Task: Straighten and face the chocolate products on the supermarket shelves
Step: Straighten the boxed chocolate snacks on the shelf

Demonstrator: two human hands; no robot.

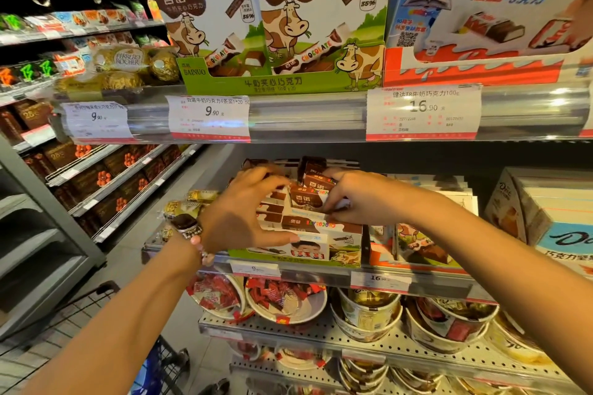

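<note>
In the middle of the frame the right hand pinches a small brown chocolate packet between its fingertips and thumb, the packet standing upright with its label facing out. Just left of it, the left hand is spread wide, fingers curved over the packets and thumb pressed along the front of the stack; it steadies the stack and does not close round any one piece. Both hands work inside the green display tray on the middle shelf, where more packets lie flat, some with their print upside down.

The step in hand looks like setting loose packets straight in this tray. The next move probably calls for seating the held packet square in its row, then turning the inverted ones.

Both forearms reach up from the lower corners of the frame, the left wrist wearing a watch. Beside the tray to the right stands a red-and-white box.
</note>
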